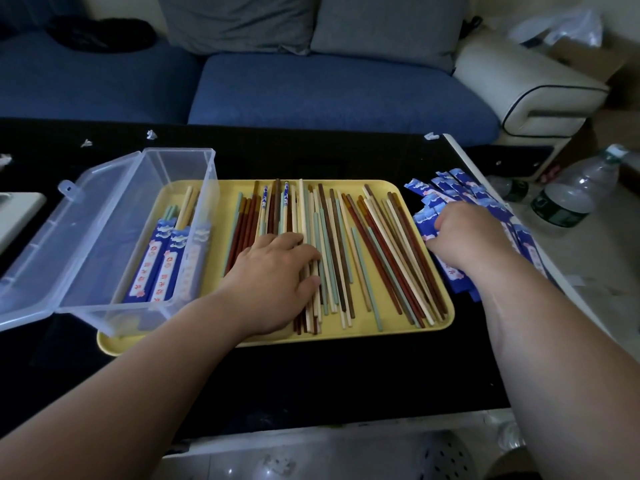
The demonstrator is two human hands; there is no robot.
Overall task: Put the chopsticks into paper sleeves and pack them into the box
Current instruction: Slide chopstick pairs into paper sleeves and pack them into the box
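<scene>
two hands at work over a tray of chopsticks

the left hand (277,271) lies flat, fingers straight, on the loose chopsticks (367,251) in the yellow tray (398,336). the right hand (471,237) curls its fingers into the blue paper sleeves (446,188) just beside the tray; a pinch cannot be told. the clear box (207,168), lid open, sits on the tray's left end holding sleeved pairs (166,268).

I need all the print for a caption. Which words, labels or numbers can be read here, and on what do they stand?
None can be read.
Sleeves in the box: red characters on a white strip, too blurred.
Loose sleeves: print too blurred.
Bottle: dark label, no legible text.
</scene>
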